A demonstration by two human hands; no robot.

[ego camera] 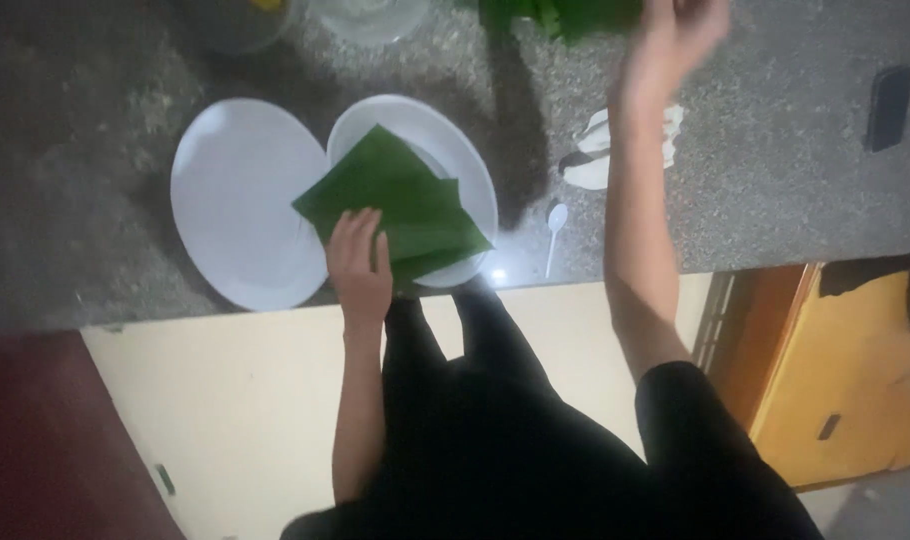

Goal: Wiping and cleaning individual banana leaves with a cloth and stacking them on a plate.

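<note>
speckled granite counter (775,200) over cream floor (225,400) (left hand (360,265) flat on green leaf (400,195), right hand's (675,35) grip unclear)

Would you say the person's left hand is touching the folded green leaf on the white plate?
Touching. The head view shows the left hand lying flat on the near corner of the folded green leaf, its fingers overlapping the leaf's surface with no gap.

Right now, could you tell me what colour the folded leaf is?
Dark green: the folded leaf shows clearly in the head view.

white plates: 2 (237,200) (455,150), by left hand (360,262) | green leaf squares: 2 (400,205) | white spoons: 1 (554,232), near right forearm | dark phones: 1 (889,107)
</note>
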